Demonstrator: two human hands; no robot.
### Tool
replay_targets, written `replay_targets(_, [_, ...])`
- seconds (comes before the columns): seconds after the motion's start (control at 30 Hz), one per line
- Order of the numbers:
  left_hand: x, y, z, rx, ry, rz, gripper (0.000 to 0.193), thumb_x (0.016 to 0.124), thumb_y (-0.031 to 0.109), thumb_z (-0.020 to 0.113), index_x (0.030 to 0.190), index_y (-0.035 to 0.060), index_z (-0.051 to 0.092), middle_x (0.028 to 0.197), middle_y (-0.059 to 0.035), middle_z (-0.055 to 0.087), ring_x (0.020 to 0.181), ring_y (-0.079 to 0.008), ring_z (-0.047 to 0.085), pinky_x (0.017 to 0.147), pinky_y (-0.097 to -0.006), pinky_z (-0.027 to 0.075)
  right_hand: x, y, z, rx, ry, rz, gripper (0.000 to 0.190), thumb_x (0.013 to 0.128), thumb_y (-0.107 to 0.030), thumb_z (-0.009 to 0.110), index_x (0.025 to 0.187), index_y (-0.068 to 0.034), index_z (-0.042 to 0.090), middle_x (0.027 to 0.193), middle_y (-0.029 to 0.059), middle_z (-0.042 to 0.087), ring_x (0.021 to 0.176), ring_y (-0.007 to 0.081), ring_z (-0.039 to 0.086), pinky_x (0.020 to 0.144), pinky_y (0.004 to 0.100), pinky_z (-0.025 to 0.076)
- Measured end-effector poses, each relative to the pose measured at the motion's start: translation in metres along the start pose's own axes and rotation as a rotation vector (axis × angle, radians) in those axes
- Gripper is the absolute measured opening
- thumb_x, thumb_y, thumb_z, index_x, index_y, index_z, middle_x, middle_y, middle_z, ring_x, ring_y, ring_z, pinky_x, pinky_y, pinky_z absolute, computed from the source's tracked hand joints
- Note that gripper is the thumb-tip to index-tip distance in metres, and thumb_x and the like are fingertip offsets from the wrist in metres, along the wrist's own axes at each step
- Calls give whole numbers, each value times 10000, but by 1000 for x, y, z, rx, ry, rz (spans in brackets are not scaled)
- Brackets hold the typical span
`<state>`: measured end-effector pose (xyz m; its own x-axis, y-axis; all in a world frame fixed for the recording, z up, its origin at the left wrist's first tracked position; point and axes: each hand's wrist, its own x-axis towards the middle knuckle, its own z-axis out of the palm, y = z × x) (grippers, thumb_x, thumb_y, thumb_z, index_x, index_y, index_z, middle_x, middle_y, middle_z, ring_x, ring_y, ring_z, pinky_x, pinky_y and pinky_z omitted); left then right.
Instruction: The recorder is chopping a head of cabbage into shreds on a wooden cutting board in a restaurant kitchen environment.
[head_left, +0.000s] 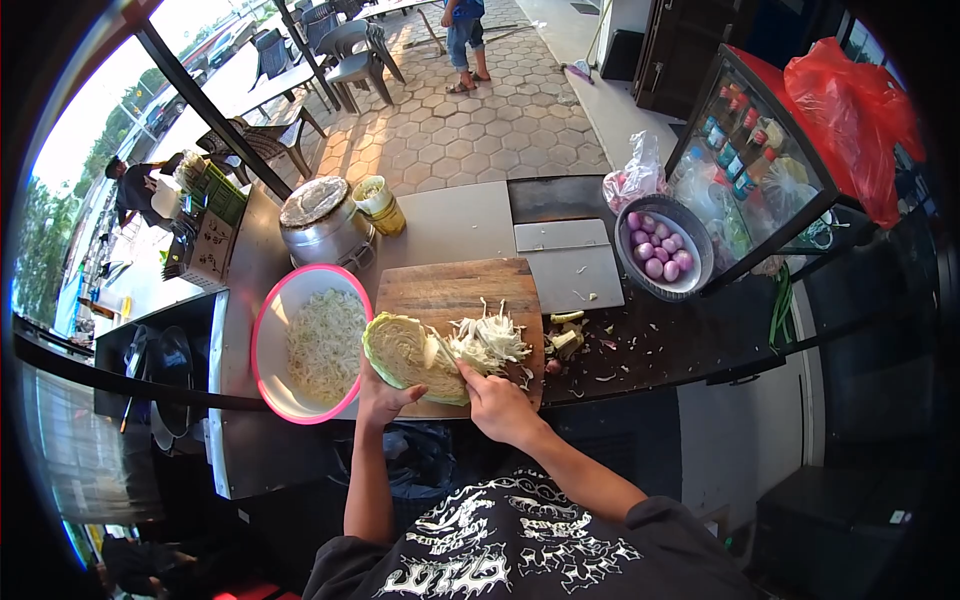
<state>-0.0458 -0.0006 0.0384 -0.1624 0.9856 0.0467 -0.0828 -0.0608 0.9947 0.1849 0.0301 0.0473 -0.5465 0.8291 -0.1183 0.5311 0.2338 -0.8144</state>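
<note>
A large piece of cabbage (405, 349) lies on the wooden cutting board (457, 281), its cut face up. My left hand (386, 394) grips its near left edge, thumb on the near side. In my right hand (495, 397) is a knife (444, 345), its blade against the cabbage's cut face; the handle is mostly hidden by my fingers. Shredded cabbage (491, 341) is heaped on the board right of the blade. Left of the board, a white basin with a pink rim (259, 341) holds more shredded cabbage (322, 349).
Behind the basin stand a lidded metal pot (322, 217) and a yellowish plastic container (386, 214). Cabbage scraps (566, 341) lie right of the board. Farther right are a bowl of shallots (660, 247) and a glass case with bottles (750, 165). People stand beyond the counter.
</note>
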Motion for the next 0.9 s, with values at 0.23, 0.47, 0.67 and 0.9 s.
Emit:
replay_targets(0.23, [-4,-5,-3,-88,31,3,1222,593,159,984,1543,78,220,1426,-119,461,1309,-258,506,1102,-423,456,-69,7,-29,-15,-81,64,486,1007,-183,491,1491,-147,473,876,258,662,807,425,666,800,499,535])
replay_targets(0.47, [-7,0,1,-34,30,16,1171,600,189,985,1507,68,255,1415,-123,473,1299,-263,518,1094,-427,465,-65,-6,-46,120,17,-53,472,1006,-169,507,1477,-139,490,859,254,660,835,423,666,810,488,526])
replay_targets(0.67, [-16,3,14,133,95,64,1178,561,266,999,1471,50,282,1390,-124,478,1277,-255,516,1093,-419,452,-14,8,6,-40,-21,29,494,1008,-185,466,1501,-156,457,917,245,669,839,423,674,804,493,545])
replay_targets(0.9, [-23,-2,10,302,152,133,1219,540,318,992,1474,19,268,1383,-151,477,1269,-264,518,1091,-424,447,-62,16,-11,-109,-40,25,516,991,-162,502,1505,-185,461,870,207,636,746,406,676,706,486,565])
